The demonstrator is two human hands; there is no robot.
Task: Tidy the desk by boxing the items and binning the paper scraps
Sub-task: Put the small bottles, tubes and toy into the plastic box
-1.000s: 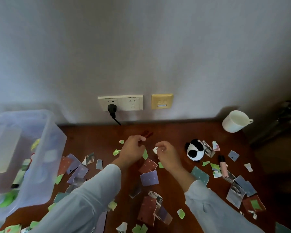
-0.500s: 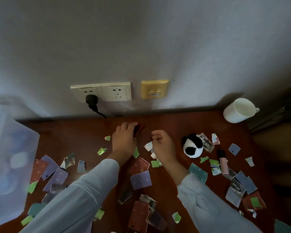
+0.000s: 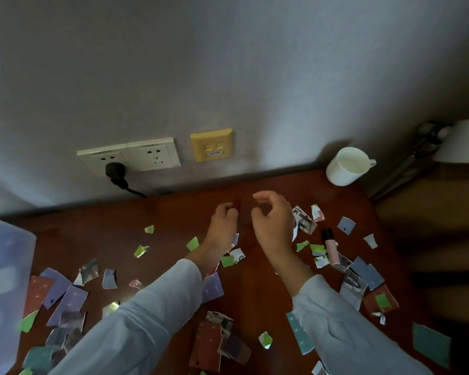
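Torn paper scraps (image 3: 68, 296) in purple, green, red and teal lie scattered over the dark wooden desk (image 3: 173, 212). My left hand (image 3: 222, 226) is near the wall, and its curled fingers pinch a small dark red item (image 3: 238, 208), which is blurred. Just to its right, my right hand (image 3: 271, 220) is raised with thumb and fingers curled in a ring, and nothing shows in them. A pink tube with a black cap (image 3: 332, 247) lies right of that hand. The clear plastic box (image 3: 6, 266) stands at the left edge.
A white mug (image 3: 344, 166) stands at the back right corner. A lamp (image 3: 460, 142) leans in at the far right. A black plug (image 3: 114, 169) sits in the wall socket, and its cable drops to the desk's back edge.
Both hands moved farther toward the wall. My right hand let go of a white scrap and now covers the panda toy. My left hand closed on the red item. The view swung right.
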